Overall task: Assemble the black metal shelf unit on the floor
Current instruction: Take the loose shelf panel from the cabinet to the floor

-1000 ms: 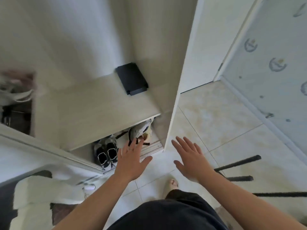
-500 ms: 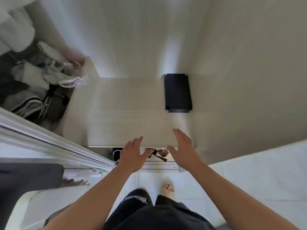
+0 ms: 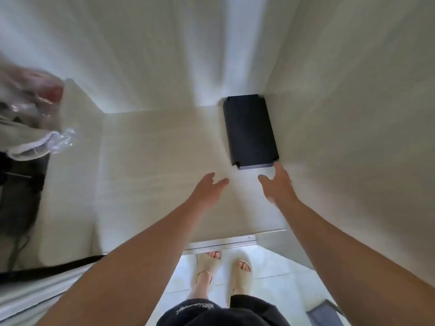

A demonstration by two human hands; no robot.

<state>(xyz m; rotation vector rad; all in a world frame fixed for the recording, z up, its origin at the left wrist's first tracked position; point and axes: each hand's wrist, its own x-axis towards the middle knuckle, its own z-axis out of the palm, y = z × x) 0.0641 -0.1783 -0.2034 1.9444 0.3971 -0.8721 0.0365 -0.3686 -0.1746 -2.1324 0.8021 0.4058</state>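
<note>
- Beige sandals [image 3: 208, 267] stand on the tiled floor [image 3: 270, 290], just short of the cabinet.
- Left grip [image 3: 208, 191] hovers over the pale cabinet ledge [image 3: 153, 161], fingers spread, holding nothing.
- Right grip [image 3: 279, 187], also spread and empty, reaches the near corner of the black shelf panel [image 3: 250, 131]; I cannot tell whether it touches.
- The panel lies flat on the ledge, against the right wall.

I see open ledge [image 3: 153, 161] left of the panel [image 3: 250, 130]. The side wall [image 3: 341, 137] hugs its right edge, crowding my right hand [image 3: 277, 187].
</note>
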